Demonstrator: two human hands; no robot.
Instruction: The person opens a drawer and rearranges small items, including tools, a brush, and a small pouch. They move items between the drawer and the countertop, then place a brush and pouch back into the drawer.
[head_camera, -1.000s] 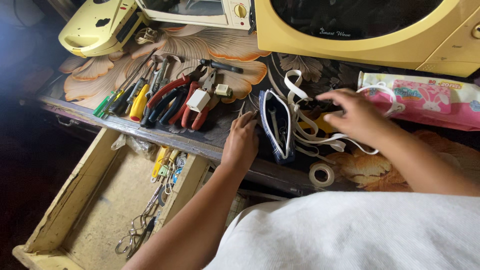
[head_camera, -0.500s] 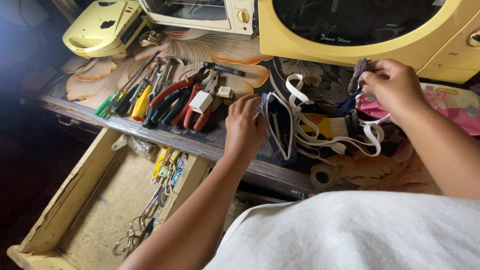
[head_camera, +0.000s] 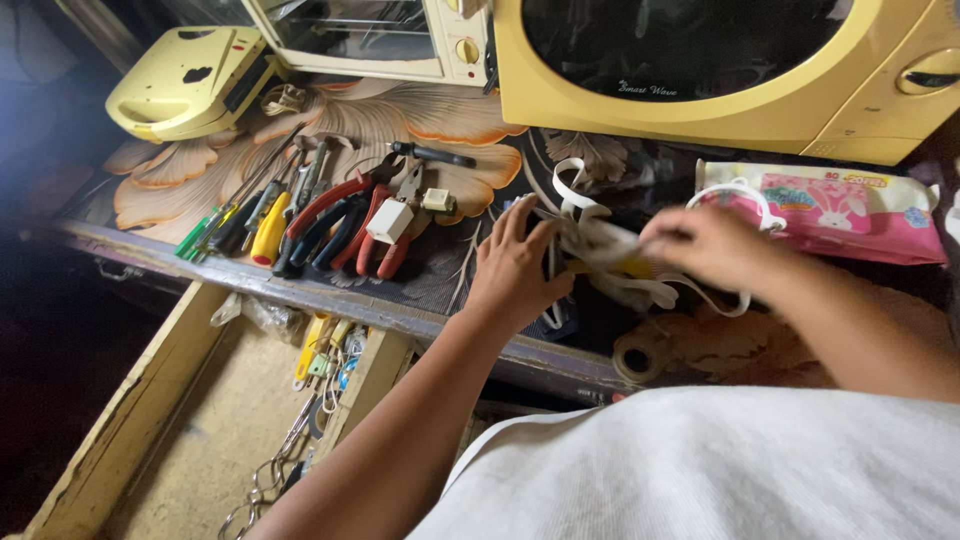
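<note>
White strap (head_camera: 600, 245) bunched in a loose tangle mid-bench, right in front of the yellow microwave (head_camera: 700, 100), between both hands. Left hand (head_camera: 515, 270) flat on the near end of it, fingers (head_camera: 520, 215) spread wide, pressing down rather than gripping, with something dark like a pouch (head_camera: 560, 318) peeking out underneath. Right hand (head_camera: 705, 245) on the other end of the bundle, too motion-blurred to call. Could be pinching a loop, could be just resting on it, honestly can't tell.

Progress-wise, looks about halfway at best. Not tidy yet: loops sticking out up top toward the microwave and sagging down on the near side by the tape roll (head_camera: 640, 352), nothing wound or tucked away.

Sorted-looking already: pliers (head_camera: 345, 215) and screwdrivers (head_camera: 225, 225) lined up side by side on the left of the bench (head_camera: 400, 300), well apart from the strap. Pink pack of wipes (head_camera: 830, 210) off to the right, just beyond the right hand.

Wooden drawer (head_camera: 130, 420) hanging open below, mostly bare apart from a chain (head_camera: 265, 480) and a few small bits along one side.
</note>
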